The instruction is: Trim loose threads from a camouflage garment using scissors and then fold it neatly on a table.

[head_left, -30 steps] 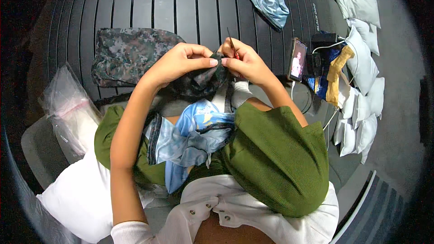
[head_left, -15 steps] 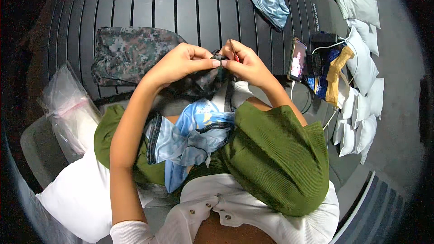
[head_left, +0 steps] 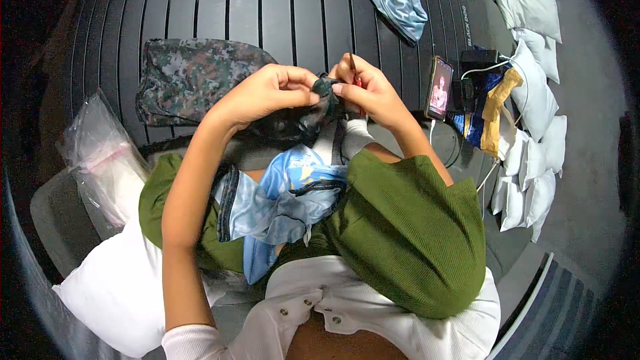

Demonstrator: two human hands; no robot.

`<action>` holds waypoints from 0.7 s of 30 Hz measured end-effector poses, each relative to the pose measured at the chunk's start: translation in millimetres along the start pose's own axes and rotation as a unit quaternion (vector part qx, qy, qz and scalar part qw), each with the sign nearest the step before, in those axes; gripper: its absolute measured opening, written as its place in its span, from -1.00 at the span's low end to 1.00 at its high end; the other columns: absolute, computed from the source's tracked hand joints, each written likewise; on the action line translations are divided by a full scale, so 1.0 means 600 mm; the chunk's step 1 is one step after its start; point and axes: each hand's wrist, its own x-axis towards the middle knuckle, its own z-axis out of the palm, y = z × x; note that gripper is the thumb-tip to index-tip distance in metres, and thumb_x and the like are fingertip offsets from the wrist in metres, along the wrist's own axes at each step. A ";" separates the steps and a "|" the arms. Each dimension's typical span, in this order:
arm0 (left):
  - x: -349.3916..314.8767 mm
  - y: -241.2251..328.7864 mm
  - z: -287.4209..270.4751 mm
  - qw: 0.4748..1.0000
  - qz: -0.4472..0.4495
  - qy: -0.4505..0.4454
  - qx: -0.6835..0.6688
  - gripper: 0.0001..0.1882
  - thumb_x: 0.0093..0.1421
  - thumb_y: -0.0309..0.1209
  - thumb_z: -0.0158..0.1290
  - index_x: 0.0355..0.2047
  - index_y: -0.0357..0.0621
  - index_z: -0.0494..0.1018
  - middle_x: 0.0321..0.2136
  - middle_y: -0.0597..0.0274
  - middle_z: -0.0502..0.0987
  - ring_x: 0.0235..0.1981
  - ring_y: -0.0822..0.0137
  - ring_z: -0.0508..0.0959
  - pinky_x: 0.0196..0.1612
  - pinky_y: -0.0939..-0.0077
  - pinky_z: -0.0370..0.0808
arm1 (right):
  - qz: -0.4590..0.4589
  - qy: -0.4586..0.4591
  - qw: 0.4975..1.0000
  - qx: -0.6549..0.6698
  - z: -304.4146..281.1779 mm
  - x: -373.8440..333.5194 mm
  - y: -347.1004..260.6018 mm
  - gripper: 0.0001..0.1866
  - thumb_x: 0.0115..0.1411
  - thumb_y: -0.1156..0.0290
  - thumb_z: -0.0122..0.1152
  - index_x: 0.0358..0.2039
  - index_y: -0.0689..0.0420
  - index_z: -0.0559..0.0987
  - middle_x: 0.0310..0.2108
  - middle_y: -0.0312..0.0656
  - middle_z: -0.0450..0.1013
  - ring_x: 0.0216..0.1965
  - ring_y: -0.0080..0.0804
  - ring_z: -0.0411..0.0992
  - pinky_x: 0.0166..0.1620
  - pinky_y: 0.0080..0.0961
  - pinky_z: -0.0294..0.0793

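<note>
A camouflage cloth piece (head_left: 200,83) lies on the table's near edge, its right end bunched up and dark between my hands. My left hand (head_left: 270,93) is closed, thumb and finger pinching that gathered end. Opposite it, my right hand (head_left: 367,90) is closed too, the thumb at the gathered cloth. Tucked in its fingers is a small red tool (head_left: 358,82) with a thin dark point sticking up; its exact kind is hidden. Light blue printed cloth with dark edging (head_left: 280,210) rests across my lap.
Another blue cloth piece (head_left: 393,0) lies on the black slatted table (head_left: 267,7). To the right are a phone (head_left: 438,87) with a cable, blue and yellow fabric (head_left: 490,117) and several pale small pillows (head_left: 527,7). A clear plastic bag (head_left: 103,160) and white bundle (head_left: 120,293) sit left.
My thumbs have parted: the right hand has shifted slightly right with the red tool, and more of the gathered camouflage cloth shows between the hands.
</note>
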 end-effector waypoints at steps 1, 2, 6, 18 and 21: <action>0.001 0.002 0.000 1.000 0.000 0.000 0.000 -0.85 0.04 -0.42 0.06 -0.42 -0.27 0.48 -0.56 0.44 0.45 -0.50 0.63 0.39 -0.37 0.75 0.33 | 0.000 0.000 1.000 0.000 0.000 -0.002 0.001 -0.76 0.04 0.52 0.05 -0.54 0.06 0.16 -0.44 -0.31 0.27 -0.55 -0.74 0.09 -0.55 -0.80 0.07; 0.001 0.005 -0.001 0.999 -0.027 0.008 0.040 -0.86 0.05 -0.40 0.06 -0.45 -0.25 0.47 -0.60 0.47 0.41 -0.54 0.65 0.34 -0.43 0.76 0.28 | -0.015 -0.006 0.999 -0.035 0.003 -0.002 -0.003 -0.76 0.05 0.52 0.05 -0.55 0.06 0.16 -0.44 -0.32 0.27 -0.56 -0.75 0.09 -0.55 -0.80 0.07; 0.003 -0.001 0.001 0.997 -0.043 0.012 0.068 -0.85 0.06 -0.36 0.07 -0.50 -0.19 0.45 -0.67 0.54 0.29 -0.62 0.67 0.21 -0.55 0.76 0.13 | -0.063 -0.010 0.994 -0.083 0.004 0.001 0.006 -0.76 0.06 0.53 0.04 -0.56 0.07 0.15 -0.44 -0.32 0.26 -0.58 -0.77 0.06 -0.58 -0.81 0.05; 0.001 0.000 -0.004 0.996 -0.048 0.061 -0.039 -0.83 0.07 -0.33 0.05 -0.50 -0.19 0.47 -0.71 0.57 0.27 -0.68 0.71 0.19 -0.60 0.80 0.12 | -0.112 0.157 0.980 -0.046 -0.004 -0.006 -0.010 -0.85 0.03 0.62 -0.09 -0.46 0.10 0.18 -0.24 -0.22 0.24 -0.64 -0.72 0.11 -0.60 -0.78 0.16; -0.003 0.012 0.001 0.992 -0.065 0.103 -0.025 -0.81 0.07 -0.29 0.04 -0.55 -0.14 0.46 -0.71 0.57 0.27 -0.68 0.70 0.22 -0.60 0.81 0.16 | -0.107 0.158 0.981 -0.027 -0.003 -0.009 -0.008 -0.90 0.09 0.56 -0.10 -0.43 0.11 0.20 -0.31 -0.23 0.26 -0.65 -0.73 0.09 -0.61 -0.79 0.14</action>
